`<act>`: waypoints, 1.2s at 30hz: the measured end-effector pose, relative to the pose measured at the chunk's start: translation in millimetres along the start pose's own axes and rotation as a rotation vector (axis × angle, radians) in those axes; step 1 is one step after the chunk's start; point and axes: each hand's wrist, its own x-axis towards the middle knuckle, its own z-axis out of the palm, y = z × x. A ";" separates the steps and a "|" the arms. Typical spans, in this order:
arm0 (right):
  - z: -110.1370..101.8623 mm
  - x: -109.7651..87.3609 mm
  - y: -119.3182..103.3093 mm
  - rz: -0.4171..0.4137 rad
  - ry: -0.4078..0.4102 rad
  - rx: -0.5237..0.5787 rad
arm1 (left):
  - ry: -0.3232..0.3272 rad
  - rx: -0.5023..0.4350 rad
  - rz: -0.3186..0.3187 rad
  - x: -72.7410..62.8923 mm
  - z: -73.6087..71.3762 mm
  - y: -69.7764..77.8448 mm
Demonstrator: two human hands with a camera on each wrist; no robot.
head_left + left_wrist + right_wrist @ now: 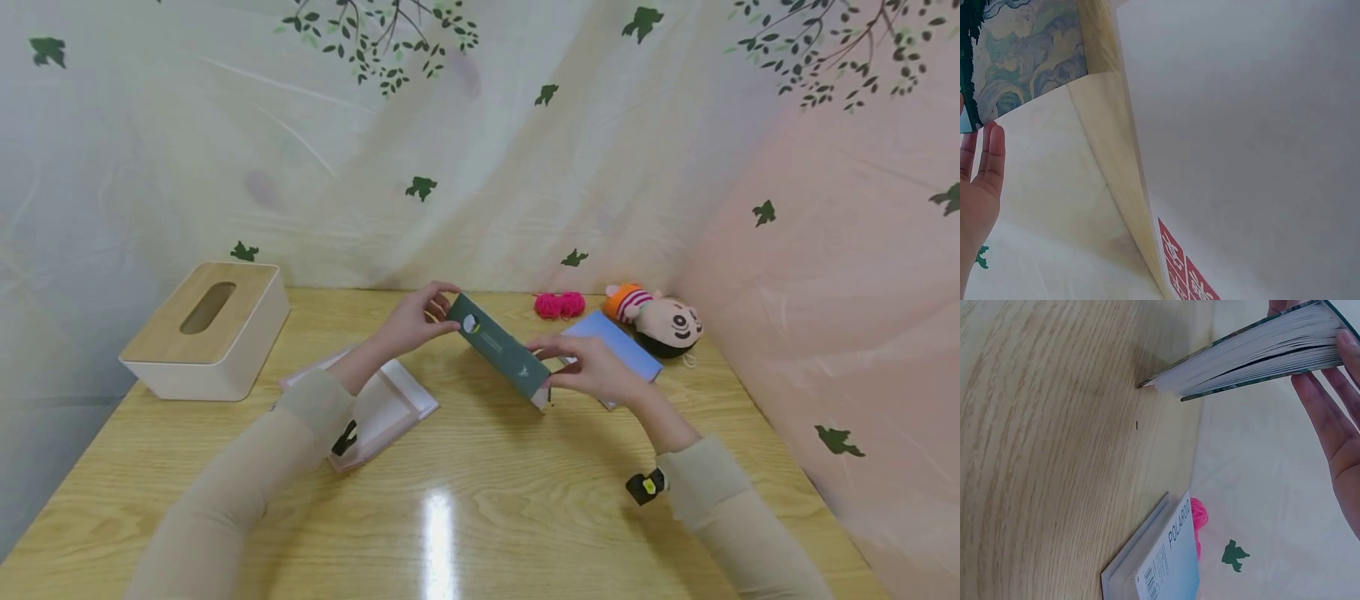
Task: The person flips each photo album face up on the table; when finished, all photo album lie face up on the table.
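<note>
Both hands hold a thick hardcover book (498, 350) with a dark green spine, raised over the table and tilted, its right end lower. The left hand (412, 321) pinches its upper left end between thumb and fingers. At the lower right end, the right hand (596, 367) grips the book with thumb and fingers apart across it. In the left wrist view the book's cover (1029, 56) bears a swirling painted pattern, with the left hand (982, 181) at its edge. The right wrist view shows slightly fanned pages (1260, 356) and the right hand (1338, 425) around the covers.
A pale book (375, 417) lies beneath the left forearm. A tissue box (183, 325) with a wooden lid stands at the left. Behind the right hand are a blue book (618, 346) marked POLAROID, pink yarn (558, 305) and a doll (660, 321). Printed cloth (487, 167) backs the table.
</note>
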 end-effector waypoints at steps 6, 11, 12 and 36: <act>4.1 -1.4 6.7 0.000 -0.024 0.044 | -0.025 0.023 0.014 -2.2 -3.0 -4.2; 8.8 0.9 6.6 0.006 -0.062 0.064 | -0.039 0.035 0.038 -4.4 -4.0 -8.4; 9.7 1.4 7.0 0.000 -0.068 0.066 | -0.039 0.036 0.042 -4.8 -3.9 -9.2; 24.9 6.1 19.0 0.018 -0.081 0.025 | -0.152 0.064 0.086 -13.3 -2.0 -18.7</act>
